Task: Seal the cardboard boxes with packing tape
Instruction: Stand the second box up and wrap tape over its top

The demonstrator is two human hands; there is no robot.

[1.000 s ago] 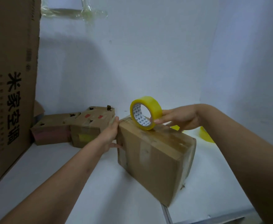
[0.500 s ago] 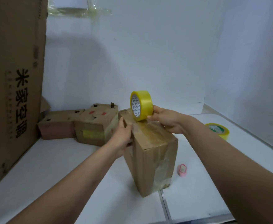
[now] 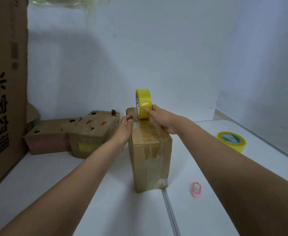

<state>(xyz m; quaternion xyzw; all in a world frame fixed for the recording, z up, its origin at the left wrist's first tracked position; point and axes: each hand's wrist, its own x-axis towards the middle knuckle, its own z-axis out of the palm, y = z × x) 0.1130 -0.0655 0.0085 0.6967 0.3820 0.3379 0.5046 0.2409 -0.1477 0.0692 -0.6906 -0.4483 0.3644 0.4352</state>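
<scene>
A tall brown cardboard box (image 3: 150, 160) stands on end on the white table, old clear tape wrinkled down its front. My right hand (image 3: 162, 119) grips a yellow roll of packing tape (image 3: 143, 103), held upright on the far end of the box top. A shiny strip of tape lies along the top. My left hand (image 3: 124, 128) rests against the box's upper left edge, fingers straight and touching the top near the roll.
Two worn cardboard boxes (image 3: 82, 133) lie behind to the left. A big printed carton (image 3: 3, 99) stands along the left edge. A second tape roll (image 3: 231, 141) lies flat at the right, and a small pink object (image 3: 196, 191) lies near the table seam (image 3: 170, 212).
The box has turned, so its narrow end faces me. The roll has turned edge-on to me. My left hand has moved from the side up to the top edge.
</scene>
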